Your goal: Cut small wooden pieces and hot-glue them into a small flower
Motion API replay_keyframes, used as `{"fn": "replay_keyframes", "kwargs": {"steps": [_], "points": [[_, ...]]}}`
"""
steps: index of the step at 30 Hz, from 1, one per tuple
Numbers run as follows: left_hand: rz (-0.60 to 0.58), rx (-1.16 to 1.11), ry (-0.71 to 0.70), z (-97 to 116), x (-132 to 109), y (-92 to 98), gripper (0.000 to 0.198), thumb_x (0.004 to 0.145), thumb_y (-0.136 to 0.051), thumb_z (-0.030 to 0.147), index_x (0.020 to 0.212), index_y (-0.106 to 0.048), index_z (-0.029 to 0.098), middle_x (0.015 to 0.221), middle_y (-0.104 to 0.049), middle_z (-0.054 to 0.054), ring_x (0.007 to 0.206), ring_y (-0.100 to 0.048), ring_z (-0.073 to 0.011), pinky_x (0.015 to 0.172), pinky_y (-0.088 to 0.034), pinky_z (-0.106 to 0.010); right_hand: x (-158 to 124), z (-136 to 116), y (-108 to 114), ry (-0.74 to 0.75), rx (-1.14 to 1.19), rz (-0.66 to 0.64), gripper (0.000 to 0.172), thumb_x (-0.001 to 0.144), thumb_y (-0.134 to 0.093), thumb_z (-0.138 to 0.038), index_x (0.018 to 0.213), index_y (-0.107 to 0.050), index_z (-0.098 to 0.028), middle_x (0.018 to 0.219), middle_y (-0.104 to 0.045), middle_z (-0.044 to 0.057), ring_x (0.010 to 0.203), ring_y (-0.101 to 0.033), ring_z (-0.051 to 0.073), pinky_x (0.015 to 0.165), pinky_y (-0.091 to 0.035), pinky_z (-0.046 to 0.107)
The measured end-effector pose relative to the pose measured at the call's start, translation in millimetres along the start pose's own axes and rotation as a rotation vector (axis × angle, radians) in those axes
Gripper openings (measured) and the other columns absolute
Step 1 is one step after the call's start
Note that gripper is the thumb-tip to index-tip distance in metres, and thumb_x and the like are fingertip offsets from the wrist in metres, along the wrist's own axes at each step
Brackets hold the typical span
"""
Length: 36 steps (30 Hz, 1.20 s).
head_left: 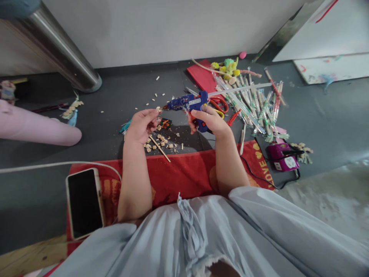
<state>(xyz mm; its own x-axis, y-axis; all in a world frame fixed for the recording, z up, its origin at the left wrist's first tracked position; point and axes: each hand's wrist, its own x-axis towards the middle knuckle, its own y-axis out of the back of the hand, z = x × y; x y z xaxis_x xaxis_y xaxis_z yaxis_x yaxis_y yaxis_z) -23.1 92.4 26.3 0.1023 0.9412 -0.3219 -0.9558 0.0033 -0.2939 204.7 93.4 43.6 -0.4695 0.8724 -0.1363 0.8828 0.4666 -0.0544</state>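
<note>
My right hand (208,118) is wrapped round the handle of a blue glue gun (187,102), with a long clear glue stick (240,89) out of its back. The gun's nozzle points left and meets, or nearly meets, a small pale wooden piece (158,109). That piece is pinched between the thumb and finger of my left hand (144,124). Below my left hand lie several small pale wooden pieces (162,141) and a thin wooden stick (160,148). Scissors with red-orange handles (219,104) lie behind the gun.
Many wrapped sticks (256,100) lie at the right, near a red sheet (201,75) and a purple power socket (284,157). A phone (85,204) rests on the red towel (178,173). A metal leg (63,50) and a pink cylinder (37,125) are at left.
</note>
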Motion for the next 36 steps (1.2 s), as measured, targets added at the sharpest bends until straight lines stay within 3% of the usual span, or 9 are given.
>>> {"fn": "replay_keyframes", "kwargs": {"steps": [36], "points": [[-0.003,0.020,0.000,0.4,-0.3,-1.5,0.016,0.067,-0.072,0.025,0.072,-0.062,0.014,0.049,-0.047,0.005,0.042,-0.041,-0.0021,0.036,-0.026,-0.014,0.8,3.1,1.9,-0.015,0.007,0.002,0.038,0.075,-0.065,-0.054,0.066,-0.057,-0.018,0.053,-0.056,-0.003,0.046,-0.053,0.009,0.049,-0.054,0.026]]}}
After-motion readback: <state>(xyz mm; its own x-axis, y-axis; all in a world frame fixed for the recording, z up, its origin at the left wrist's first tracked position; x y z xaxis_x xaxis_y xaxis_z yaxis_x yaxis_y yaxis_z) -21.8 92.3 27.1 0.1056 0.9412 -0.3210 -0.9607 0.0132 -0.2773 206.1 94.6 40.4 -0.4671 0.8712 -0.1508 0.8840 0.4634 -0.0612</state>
